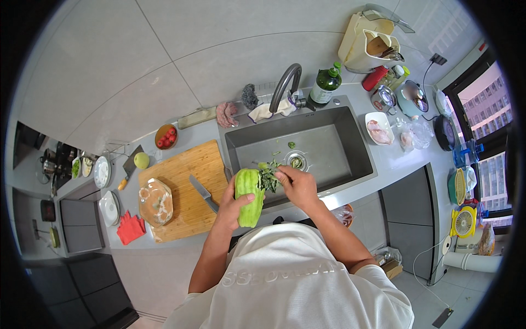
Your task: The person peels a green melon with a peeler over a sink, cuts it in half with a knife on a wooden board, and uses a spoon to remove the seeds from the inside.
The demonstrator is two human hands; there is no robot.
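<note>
My left hand point(231, 207) grips a long pale-green vegetable point(249, 201) with lengthwise ridges, held upright at the sink's near left corner. At its top right, my right hand point(299, 187) pinches a bunch of dark green leafy scraps point(269, 177), which touches the vegetable. Behind both hands lies the grey sink point(363, 144), with a few green bits near its drain point(296, 160). To the left, a kitchen knife point(202, 190) rests on the bamboo cutting board point(193, 164), beside a glass bowl point(156, 201) on the same board.
A curved faucet point(283, 84) rises behind the sink, near a green bottle point(324, 88). Raw meat lies in a white dish point(388, 117) at right. Left are a bowl of red fruit point(166, 137), a cleaver point(131, 162), a green apple point(141, 160) and a red cloth point(130, 228).
</note>
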